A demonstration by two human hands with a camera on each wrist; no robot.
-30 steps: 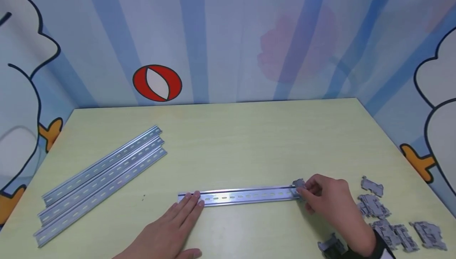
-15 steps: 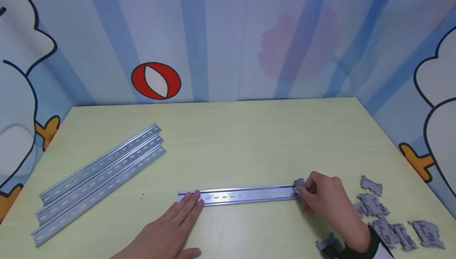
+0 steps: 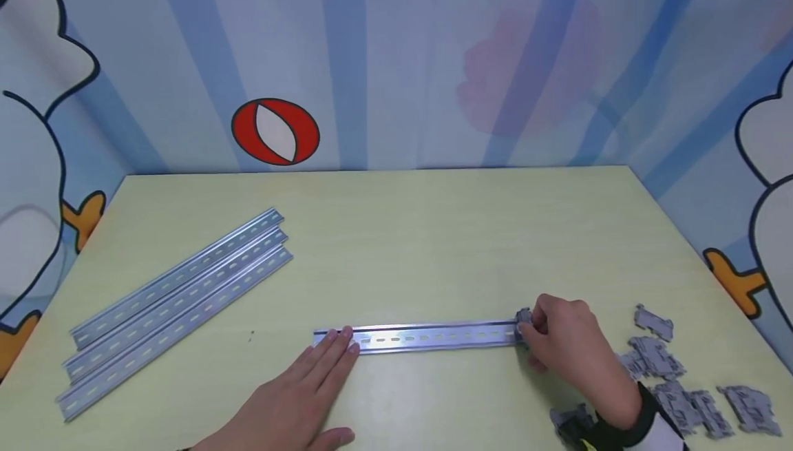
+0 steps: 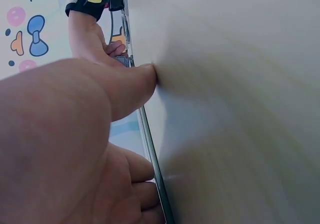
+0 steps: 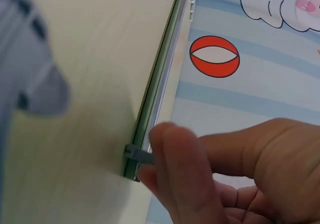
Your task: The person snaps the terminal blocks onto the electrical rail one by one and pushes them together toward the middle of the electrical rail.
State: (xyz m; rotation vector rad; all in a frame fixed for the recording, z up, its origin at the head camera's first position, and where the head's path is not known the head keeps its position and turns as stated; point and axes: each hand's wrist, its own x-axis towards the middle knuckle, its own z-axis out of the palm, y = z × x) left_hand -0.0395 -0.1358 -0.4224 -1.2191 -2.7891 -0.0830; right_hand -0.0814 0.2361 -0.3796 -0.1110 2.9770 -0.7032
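A slotted metal DIN rail (image 3: 434, 337) lies crosswise on the table in front of me. On its left end rests my left hand (image 3: 297, 396), fingers straight and pressing down, thumb on the tabletop. At the right end my right hand (image 3: 570, 348) pinches a small grey terminal block (image 3: 523, 316) between thumb and fingers. In the right wrist view the grey block (image 5: 138, 154) sits across the rail (image 5: 155, 94) near its end. Fingers hide most of the block, so I cannot tell how firmly it is seated.
Three more slotted rails (image 3: 180, 306) lie side by side, slanted, at the left. Several grey terminal blocks (image 3: 657, 358) are scattered at the right, with another piece (image 3: 570, 423) near the right wrist. A printed cloth backdrop (image 3: 396, 65) stands behind the table (image 3: 434, 231).
The right hand has turned slightly and shifted a little at the rail's end, still pinching the terminal block. The left hand stays on the rail. The head view has tilted slightly.
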